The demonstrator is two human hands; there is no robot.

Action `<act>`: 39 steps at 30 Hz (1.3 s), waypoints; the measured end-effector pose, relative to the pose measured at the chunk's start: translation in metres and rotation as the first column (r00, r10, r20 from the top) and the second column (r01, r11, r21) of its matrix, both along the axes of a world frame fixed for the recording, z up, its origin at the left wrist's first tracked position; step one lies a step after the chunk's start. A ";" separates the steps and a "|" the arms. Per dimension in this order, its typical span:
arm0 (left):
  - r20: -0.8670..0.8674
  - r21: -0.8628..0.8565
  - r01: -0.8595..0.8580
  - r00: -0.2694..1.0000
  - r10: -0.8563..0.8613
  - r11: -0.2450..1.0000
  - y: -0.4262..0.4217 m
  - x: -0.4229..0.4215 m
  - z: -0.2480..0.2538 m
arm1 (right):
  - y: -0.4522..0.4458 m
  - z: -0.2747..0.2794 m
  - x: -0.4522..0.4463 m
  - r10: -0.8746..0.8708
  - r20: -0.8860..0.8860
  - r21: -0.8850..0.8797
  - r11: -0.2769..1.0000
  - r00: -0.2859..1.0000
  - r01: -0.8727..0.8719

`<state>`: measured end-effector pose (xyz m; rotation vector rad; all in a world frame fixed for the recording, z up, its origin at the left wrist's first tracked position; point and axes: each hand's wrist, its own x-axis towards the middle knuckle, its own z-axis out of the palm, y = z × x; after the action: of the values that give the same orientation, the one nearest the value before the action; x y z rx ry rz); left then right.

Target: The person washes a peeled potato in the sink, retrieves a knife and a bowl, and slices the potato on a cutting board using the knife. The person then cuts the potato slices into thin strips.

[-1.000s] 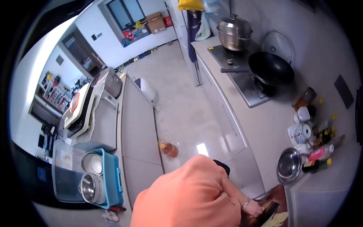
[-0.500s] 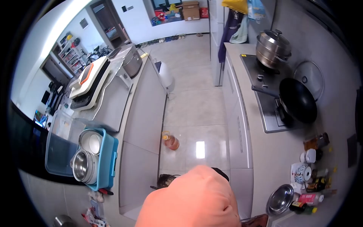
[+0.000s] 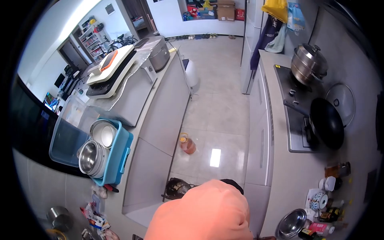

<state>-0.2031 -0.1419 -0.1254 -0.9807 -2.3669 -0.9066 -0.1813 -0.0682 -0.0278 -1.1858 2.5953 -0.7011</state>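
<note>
Both hands out of frame; can't tell how open or what they hold. Peach clothing (image 3: pixel 200 214) fills bottom centre. Brown board (image 3: pixel 268 238): only a sliver, bottom of view, by the right counter's (image 3: pixel 284 188) inner edge. Just changed: view swung left, hand seen over board a second ago now gone, so handwork can't be followed. Metal bowl (image 3: pixel 291 225) sits farther right on counter. Newly showing lower left: steel pot (image 3: pixel 60 218).
</note>
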 end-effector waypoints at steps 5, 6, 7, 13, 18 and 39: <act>0.017 -0.009 0.013 1.000 -0.013 1.000 0.006 0.002 -0.001 | 0.017 -0.007 -0.001 -0.005 -0.006 -0.047 0.999 1.000 0.004; 0.018 -0.015 0.015 1.000 -0.015 1.000 0.009 0.002 -0.001 | 0.026 -0.008 -0.002 -0.022 -0.005 -0.047 0.999 1.000 0.022; 0.016 -0.012 0.033 0.999 -0.033 0.999 0.016 0.004 -0.002 | 0.035 -0.009 -0.001 -0.056 0.003 -0.040 0.998 0.998 0.056; -0.115 0.001 0.186 0.976 -0.185 0.982 0.047 0.054 0.014 | 0.161 -0.022 0.067 -0.504 0.013 -0.052 0.862 0.863 0.504; 0.445 -0.045 0.233 0.875 -0.189 0.971 0.007 0.066 0.087 | 0.149 0.047 0.107 -0.513 -0.197 0.312 0.775 0.835 0.550; 0.140 -0.150 0.263 0.960 -0.243 0.953 0.015 0.053 0.070 | 0.192 0.055 0.091 -0.676 -0.189 0.189 0.687 0.712 0.702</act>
<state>-0.1499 -0.1272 -0.0555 -1.3573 -2.4892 -0.8903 -0.0908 0.1243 0.0277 -0.1177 3.0983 -0.3930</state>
